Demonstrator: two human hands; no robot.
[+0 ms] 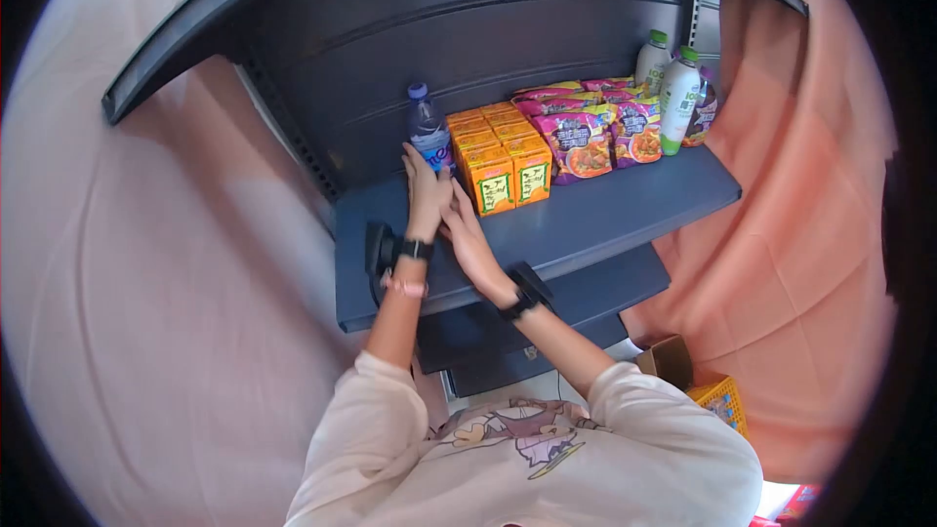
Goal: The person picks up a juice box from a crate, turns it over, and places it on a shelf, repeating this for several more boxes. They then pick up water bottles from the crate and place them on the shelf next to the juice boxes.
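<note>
A clear plastic bottle with a purple cap and blue-purple label point(427, 129) stands upright near the shelf's left end. My left hand point(427, 197) is closed around its lower part, fingers along the left side and thumb toward the right. Just beside it, my right hand point(470, 239) has its fingers stretched out, the fingertips close to the left hand and the front left corner of the orange drink cartons point(494, 179). Whether the right fingertips touch the bottle is hidden. The cartons stand in two tight rows to the bottle's right.
Purple-and-pink snack packets point(584, 146) stand right of the cartons. White bottles with green caps point(680, 102) are at the right end of the dark shelf point(605, 224). A lower shelf point(586, 298) sits beneath. A yellow basket point(719, 400) and an open cardboard box point(667, 363) are below right.
</note>
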